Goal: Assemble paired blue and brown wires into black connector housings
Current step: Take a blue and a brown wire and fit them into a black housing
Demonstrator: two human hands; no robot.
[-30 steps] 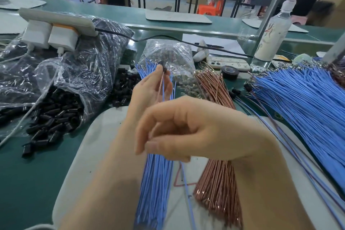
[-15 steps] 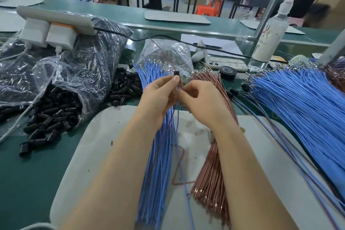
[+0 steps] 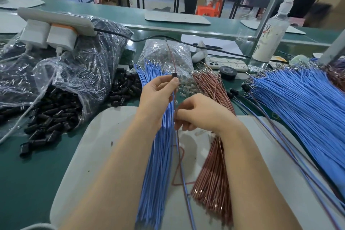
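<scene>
Black housing [image 3: 174, 75] sits atop left hand [image 3: 157, 95] grip (wires trailing below).

On the grey rounded work mat [image 3: 97, 147] lie two bundles side by side: the blue wire bundle [image 3: 158, 155] at left, the brown wire bundle [image 3: 212, 183] at right. Left of the mat, loose black connector housings [image 3: 50, 117] spill from a clear plastic bag [image 3: 74, 73]. Behind the bundles stands a small clear bag of metal terminals [image 3: 168, 56]. At far right lies a large heap of blue wires [image 3: 302, 102].
</scene>
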